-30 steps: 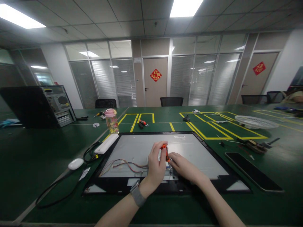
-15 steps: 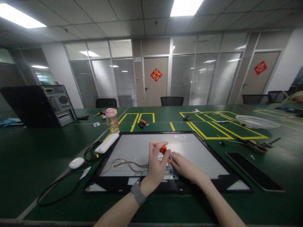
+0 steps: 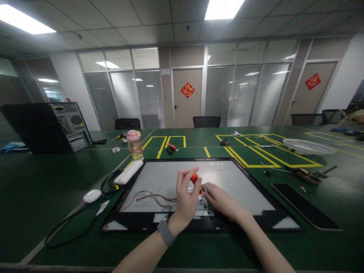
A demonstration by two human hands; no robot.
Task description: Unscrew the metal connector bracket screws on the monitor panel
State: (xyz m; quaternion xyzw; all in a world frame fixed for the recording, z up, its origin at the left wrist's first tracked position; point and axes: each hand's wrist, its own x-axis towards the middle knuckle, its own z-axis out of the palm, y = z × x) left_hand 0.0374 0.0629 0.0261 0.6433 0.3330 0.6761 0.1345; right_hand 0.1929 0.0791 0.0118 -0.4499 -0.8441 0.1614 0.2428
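The person's left hand (image 3: 186,199) pinches an orange screwdriver (image 3: 194,178) between thumb and fingers, holding it above the middle of a large flat panel (image 3: 236,182) that lies on the green counter (image 3: 182,252). The right hand (image 3: 222,199) sits low just beside it, its fingers close together at the lower orange part near the panel's surface; whether they grip anything is hidden, so that cannot be told. Both hands are over the panel, near its closer edge, and the left wrist wears a grey-banded watch (image 3: 166,231). Thin coloured wires (image 3: 156,196) run loosely across the grey surface to the left of that hand. A white bar (image 3: 129,172) lies along the panel's left edge, with a pink-lidded bottle (image 3: 135,146) standing just behind it. To the right rests a black slab (image 3: 305,206) (rather like an oversized phone), well apart from the hands. Farther left stands a computer case (image 3: 34,127), its near-right side showing metal parts.
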